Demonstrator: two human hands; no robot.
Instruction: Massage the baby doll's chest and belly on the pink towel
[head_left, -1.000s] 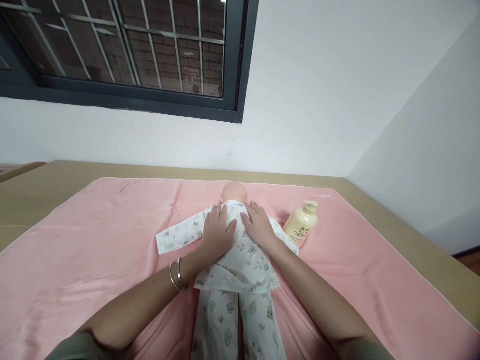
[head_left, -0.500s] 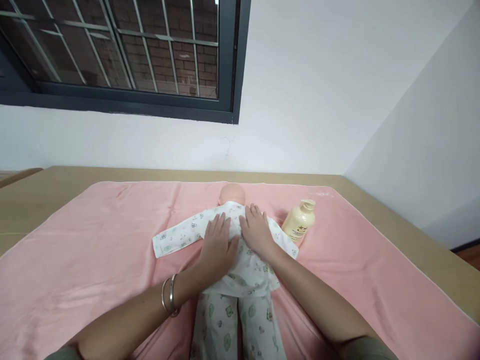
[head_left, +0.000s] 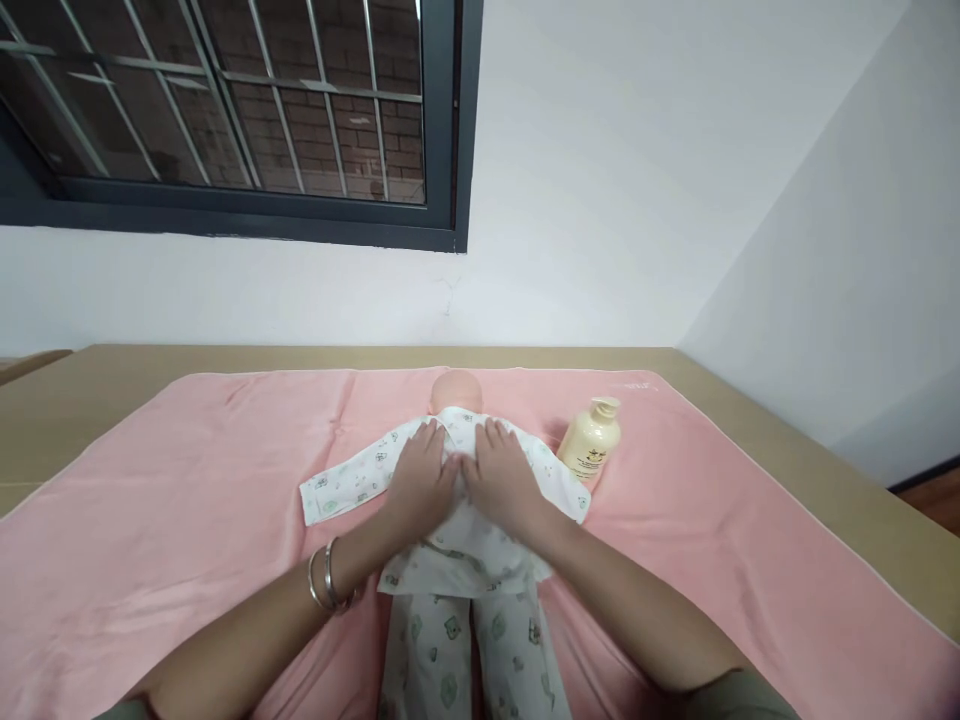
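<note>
A baby doll (head_left: 455, 388) in white pyjamas with green prints (head_left: 465, 560) lies on a pink towel (head_left: 187, 500), head away from me. My left hand (head_left: 420, 480) lies flat on the doll's chest, fingers stretched out, with two silver bangles at the wrist. My right hand (head_left: 502, 478) lies flat beside it on the chest, thumbs nearly touching. Neither hand holds anything. The doll's left sleeve (head_left: 341, 482) stretches out to the side.
A cream pump bottle (head_left: 591, 442) lies on the towel just right of the doll's shoulder. The towel covers a tan table (head_left: 795, 450) set against a white wall, under a barred window (head_left: 225, 100). A second wall closes in on the right.
Both hands have slid a little down and together on the doll's chest. The camera has turned slightly to the right.
</note>
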